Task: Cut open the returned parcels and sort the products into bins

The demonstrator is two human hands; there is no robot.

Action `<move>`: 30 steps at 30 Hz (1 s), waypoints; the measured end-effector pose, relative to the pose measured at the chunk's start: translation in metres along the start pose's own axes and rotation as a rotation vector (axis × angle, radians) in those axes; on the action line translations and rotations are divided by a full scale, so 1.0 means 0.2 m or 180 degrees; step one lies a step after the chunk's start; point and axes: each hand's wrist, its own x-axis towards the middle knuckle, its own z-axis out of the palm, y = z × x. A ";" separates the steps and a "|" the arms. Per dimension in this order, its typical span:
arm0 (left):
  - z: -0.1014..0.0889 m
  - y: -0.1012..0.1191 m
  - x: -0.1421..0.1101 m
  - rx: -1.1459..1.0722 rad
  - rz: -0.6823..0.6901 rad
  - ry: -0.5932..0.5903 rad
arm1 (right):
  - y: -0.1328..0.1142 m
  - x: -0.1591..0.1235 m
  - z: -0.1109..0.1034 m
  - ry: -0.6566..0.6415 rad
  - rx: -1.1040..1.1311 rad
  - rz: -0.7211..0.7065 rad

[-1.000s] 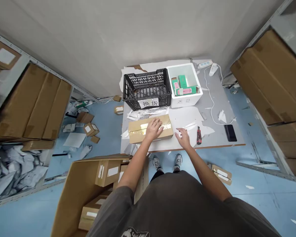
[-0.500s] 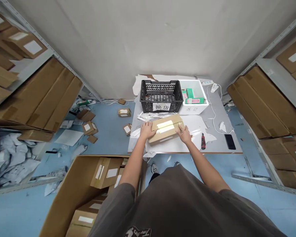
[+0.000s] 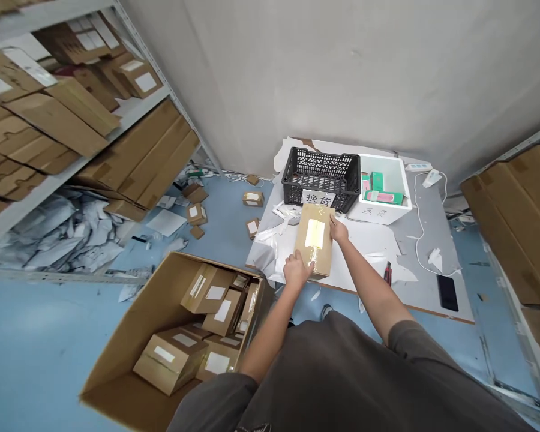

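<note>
A long cardboard box (image 3: 317,240) with a pale label and shiny tape on top is turned lengthwise away from me, over the front part of the table (image 3: 432,252). My left hand (image 3: 297,269) grips its near left corner, fingers over the top. Around its far right edge, my right hand (image 3: 339,229) is closed. Whether the box rests on the table or is slightly raised, I cannot tell. Just beyond it stands a black plastic crate (image 3: 321,174) with a white paper sign. A white foam box (image 3: 380,210) beside the crate holds green and pink small boxes (image 3: 382,195).
On my left, a big open carton (image 3: 126,336) holds several taped boxes. A red and black cutter (image 3: 387,273) and a phone (image 3: 447,293) lie on the table's right side. Shelves with cartons (image 3: 148,162) flank me. Small boxes (image 3: 252,198) lie on the blue floor.
First my left hand lay on the box with my right hand apart; then both hands took hold. The box has turned from crosswise to lengthwise, and my view has swung left.
</note>
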 end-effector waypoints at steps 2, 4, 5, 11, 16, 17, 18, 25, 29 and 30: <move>-0.01 0.03 -0.02 -0.0098 -0.0152 -0.0023 | -0.05 -0.04 0.01 -0.0225 -0.0136 0.0015; -0.04 0.01 -0.02 -0.0317 -0.0200 -0.0066 | -0.08 -0.15 0.03 -0.0263 -0.0258 -0.0231; -0.05 -0.02 -0.02 -0.0492 -0.0165 -0.0101 | -0.08 -0.23 0.05 -0.0215 -0.0364 -0.0414; -0.05 -0.31 0.03 -0.1788 0.0229 0.0189 | -0.04 -0.62 0.16 -0.0276 -0.0702 -0.0444; 0.00 -0.37 0.07 -0.1261 0.0019 0.1112 | 0.00 -0.58 0.06 -0.0232 0.0046 -0.0694; 0.01 -0.35 0.09 -0.0986 0.0088 0.1112 | 0.02 -0.56 0.02 -0.0268 0.0243 -0.0794; 0.01 -0.32 0.11 -0.0745 0.0267 0.1007 | 0.04 -0.54 -0.03 -0.0314 0.0430 -0.0860; 0.01 -0.09 0.26 -0.0547 0.0939 0.0179 | 0.38 -0.57 -0.25 -0.0185 0.0671 -0.0407; 0.02 -0.07 0.31 -0.0713 0.0847 0.0101 | 0.44 -0.61 -0.15 -0.0068 0.0142 -0.0021; 0.01 -0.08 0.32 -0.0742 0.0884 0.0033 | 0.44 -0.61 -0.12 -0.0088 0.0040 0.0104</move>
